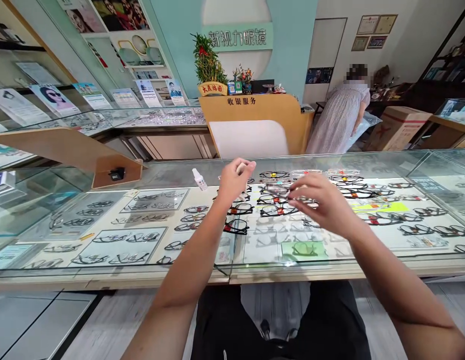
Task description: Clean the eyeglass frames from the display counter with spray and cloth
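Observation:
My left hand (235,181) is closed over the glass counter, its fingers curled round a small pale item that is mostly hidden. To its right, my right hand (318,201) holds a pair of glasses (276,190) between thumb and fingers, above the glass top. A small white bottle (199,179) stands on the counter left of my left hand. Rows of dark-framed glasses (275,211) with red tags lie around and below both hands. More frames (236,227) are near my left forearm.
The glass display counter (330,271) runs across the view. A wooden panel (116,172) with a small black box stands at the left. Beyond are a wooden cashier desk (255,107), a bent-over person (339,112) and a cardboard box (395,127).

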Demonstrator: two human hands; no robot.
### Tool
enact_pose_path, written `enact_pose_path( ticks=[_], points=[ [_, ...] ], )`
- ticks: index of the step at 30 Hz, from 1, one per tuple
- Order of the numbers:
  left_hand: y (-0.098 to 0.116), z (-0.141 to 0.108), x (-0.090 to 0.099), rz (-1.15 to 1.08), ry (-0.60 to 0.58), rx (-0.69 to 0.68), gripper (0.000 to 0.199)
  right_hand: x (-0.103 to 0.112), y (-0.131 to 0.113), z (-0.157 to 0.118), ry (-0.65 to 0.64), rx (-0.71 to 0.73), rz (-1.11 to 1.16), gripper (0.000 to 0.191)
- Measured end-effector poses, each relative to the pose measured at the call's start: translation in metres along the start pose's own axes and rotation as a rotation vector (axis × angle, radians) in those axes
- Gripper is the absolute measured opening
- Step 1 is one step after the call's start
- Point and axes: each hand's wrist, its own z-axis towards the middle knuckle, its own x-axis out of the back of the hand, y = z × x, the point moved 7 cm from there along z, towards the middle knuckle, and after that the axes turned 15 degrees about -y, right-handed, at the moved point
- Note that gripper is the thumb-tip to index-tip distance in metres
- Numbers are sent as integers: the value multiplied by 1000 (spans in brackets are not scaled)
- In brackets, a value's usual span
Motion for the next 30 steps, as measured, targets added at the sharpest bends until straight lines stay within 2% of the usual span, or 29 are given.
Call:
enact_pose_path(
  ticks=[3,5,8,11,18,22,30],
  points=[
    [-8,-2,-3,248,27,-46,36,-45,-4,-25,-64,-72,-173,8],
    [-9,-2,-11,342,-20,-61,33,-70,-7,-35,-63,-84,-299,9],
    [-8,-1,-30,456,-186,-88,32,-103,-6,-43,-96,-81,-438,8],
    [-7,-3,-52,556,-351,-152,34,-124,-3,-46,-146,-50,-507,11],
    [-9,-14,-89,681,-531,-234,25,-140,-3,-49,-193,-24,-557,9],
    [-12,-18,-101,738,-613,-201,22,-145,1,-49,-194,-67,-549,7],
    [-15,-20,-123,765,-663,-224,24,-145,-2,-48,-211,-48,-566,10]
  ],
)
